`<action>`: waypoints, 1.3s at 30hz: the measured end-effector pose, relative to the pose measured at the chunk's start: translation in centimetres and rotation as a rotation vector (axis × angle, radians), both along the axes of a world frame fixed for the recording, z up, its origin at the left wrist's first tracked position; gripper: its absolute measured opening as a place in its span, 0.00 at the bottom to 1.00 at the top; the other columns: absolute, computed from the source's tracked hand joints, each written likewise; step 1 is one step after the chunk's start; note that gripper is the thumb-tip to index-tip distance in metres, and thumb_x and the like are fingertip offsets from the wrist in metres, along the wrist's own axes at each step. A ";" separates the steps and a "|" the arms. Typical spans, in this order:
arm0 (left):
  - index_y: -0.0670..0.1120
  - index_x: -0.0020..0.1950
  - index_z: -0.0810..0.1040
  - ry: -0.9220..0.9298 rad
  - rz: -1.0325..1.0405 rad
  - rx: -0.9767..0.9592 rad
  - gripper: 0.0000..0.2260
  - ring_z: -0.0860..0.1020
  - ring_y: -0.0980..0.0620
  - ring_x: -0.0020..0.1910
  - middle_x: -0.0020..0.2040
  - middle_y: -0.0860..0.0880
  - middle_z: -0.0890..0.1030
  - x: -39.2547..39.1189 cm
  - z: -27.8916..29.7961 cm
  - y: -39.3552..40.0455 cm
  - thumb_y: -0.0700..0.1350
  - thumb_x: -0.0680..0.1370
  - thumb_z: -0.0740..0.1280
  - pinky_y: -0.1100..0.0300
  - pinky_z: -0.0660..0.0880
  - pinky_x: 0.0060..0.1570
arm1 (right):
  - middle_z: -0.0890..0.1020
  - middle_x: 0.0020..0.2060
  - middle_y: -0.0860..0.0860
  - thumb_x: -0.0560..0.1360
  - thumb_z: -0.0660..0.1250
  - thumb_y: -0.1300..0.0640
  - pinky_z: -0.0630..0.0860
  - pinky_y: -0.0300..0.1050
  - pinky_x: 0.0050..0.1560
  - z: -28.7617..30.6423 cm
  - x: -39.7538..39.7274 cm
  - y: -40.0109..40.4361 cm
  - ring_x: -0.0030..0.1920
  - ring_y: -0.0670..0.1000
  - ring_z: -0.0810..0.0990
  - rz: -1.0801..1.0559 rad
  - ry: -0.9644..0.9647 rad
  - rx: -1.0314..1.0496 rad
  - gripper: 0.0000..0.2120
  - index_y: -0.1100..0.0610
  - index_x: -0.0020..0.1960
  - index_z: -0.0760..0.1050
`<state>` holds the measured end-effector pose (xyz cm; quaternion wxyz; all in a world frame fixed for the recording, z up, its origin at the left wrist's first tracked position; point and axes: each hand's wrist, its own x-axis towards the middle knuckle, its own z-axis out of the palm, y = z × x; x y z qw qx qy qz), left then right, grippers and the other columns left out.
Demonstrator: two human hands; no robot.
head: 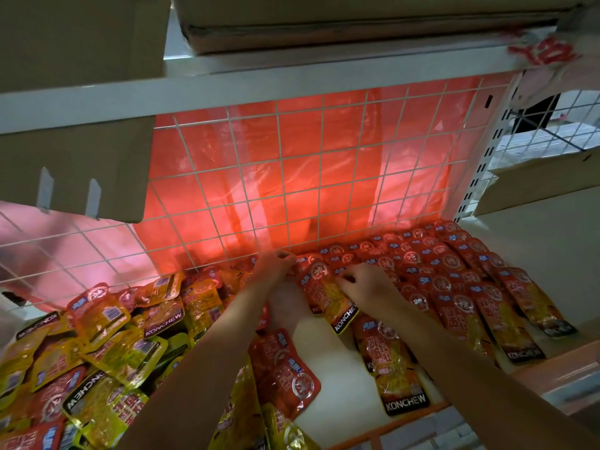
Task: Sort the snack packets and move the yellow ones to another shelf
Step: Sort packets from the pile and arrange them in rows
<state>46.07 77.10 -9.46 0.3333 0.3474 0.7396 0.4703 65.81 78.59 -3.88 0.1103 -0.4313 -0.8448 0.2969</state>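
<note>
Currently both hands on one red packet point(328, 297) at the shelf point(337, 378) back: left hand point(272, 267) fingers pinching its top corner, right hand point(363, 285) fingers curled, pinching its middle. Yellow packets point(107, 345) heaped loose at left, red rows point(454, 264) lined up at right.

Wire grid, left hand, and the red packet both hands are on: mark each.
wire grid point(292, 177), head view, a central crossing.
left hand point(271, 266), head view, its back.
red packet point(328, 297), head view, its clear window.

"KONCHEW" on snack packets point(404, 381) (red, yellow)
</note>
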 end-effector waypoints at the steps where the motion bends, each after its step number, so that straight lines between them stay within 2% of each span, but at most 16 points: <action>1: 0.40 0.42 0.77 0.001 -0.003 -0.004 0.07 0.73 0.64 0.20 0.27 0.50 0.77 -0.1 -0.1 0.1 0.33 0.78 0.62 0.67 0.74 0.26 | 0.77 0.31 0.54 0.79 0.61 0.55 0.62 0.41 0.30 0.0 -0.2 0.1 0.31 0.52 0.75 -0.003 -0.007 0.009 0.15 0.66 0.45 0.79; 3: 0.44 0.36 0.75 -0.019 -0.008 -0.013 0.12 0.74 0.64 0.20 0.21 0.55 0.76 -0.3 -0.2 0.2 0.34 0.79 0.62 0.66 0.73 0.29 | 0.82 0.40 0.55 0.78 0.62 0.55 0.64 0.42 0.34 -0.2 -0.5 0.3 0.42 0.54 0.80 -0.009 -0.008 0.015 0.12 0.64 0.48 0.79; 6: 0.45 0.36 0.74 -0.071 -0.008 -0.008 0.13 0.74 0.63 0.20 0.20 0.55 0.76 -0.2 -0.1 0.1 0.34 0.79 0.62 0.64 0.74 0.31 | 0.83 0.49 0.53 0.77 0.64 0.56 0.67 0.38 0.42 -0.2 -1.0 0.5 0.51 0.52 0.79 -0.024 0.004 0.030 0.10 0.58 0.54 0.80; 10: 0.45 0.36 0.74 -0.118 0.009 0.006 0.12 0.74 0.63 0.20 0.27 0.51 0.76 -0.1 0.2 -0.2 0.33 0.78 0.63 0.68 0.74 0.26 | 0.83 0.51 0.52 0.76 0.65 0.55 0.72 0.41 0.46 -0.1 -1.5 0.7 0.52 0.52 0.79 -0.028 -0.034 0.084 0.09 0.56 0.52 0.81; 14: 0.46 0.36 0.74 -0.129 0.002 -0.006 0.13 0.74 0.64 0.20 0.20 0.56 0.76 -0.1 0.4 -0.3 0.33 0.78 0.63 0.69 0.73 0.25 | 0.82 0.50 0.53 0.76 0.63 0.55 0.73 0.43 0.47 -0.2 -1.9 0.7 0.52 0.53 0.79 -0.044 -0.072 0.143 0.09 0.56 0.52 0.79; 18: 0.45 0.37 0.74 -0.168 -0.009 -0.013 0.12 0.74 0.63 0.19 0.19 0.55 0.75 0.1 0.8 -0.5 0.32 0.77 0.64 0.70 0.73 0.23 | 0.81 0.49 0.53 0.76 0.62 0.56 0.73 0.44 0.45 -0.2 -2.1 0.8 0.51 0.54 0.79 -0.046 -0.114 0.157 0.08 0.57 0.51 0.78; 24: 0.44 0.36 0.73 -0.167 -0.020 -0.017 0.13 0.74 0.63 0.20 0.19 0.55 0.75 -0.1 1.0 -0.6 0.28 0.75 0.64 0.69 0.73 0.25 | 0.82 0.48 0.52 0.73 0.63 0.59 0.76 0.44 0.45 -0.2 -2.5 1.4 0.50 0.53 0.80 -0.011 -0.210 0.180 0.09 0.57 0.47 0.81; 30: 0.43 0.37 0.73 -0.194 -0.026 -0.018 0.12 0.74 0.62 0.19 0.19 0.54 0.75 0.0 1.1 -0.6 0.28 0.75 0.64 0.69 0.73 0.24 | 0.81 0.49 0.54 0.73 0.64 0.59 0.74 0.43 0.45 -0.5 -2.8 1.8 0.52 0.55 0.79 -0.004 -0.299 0.192 0.08 0.58 0.49 0.80; 39: 0.42 0.37 0.73 -0.196 -0.020 0.003 0.11 0.74 0.62 0.20 0.20 0.53 0.76 0.5 1.0 -0.6 0.28 0.75 0.65 0.69 0.73 0.23 | 0.78 0.54 0.55 0.74 0.65 0.60 0.76 0.47 0.50 -1.0 -2.8 1.5 0.55 0.55 0.77 -0.012 -0.311 0.243 0.09 0.60 0.54 0.77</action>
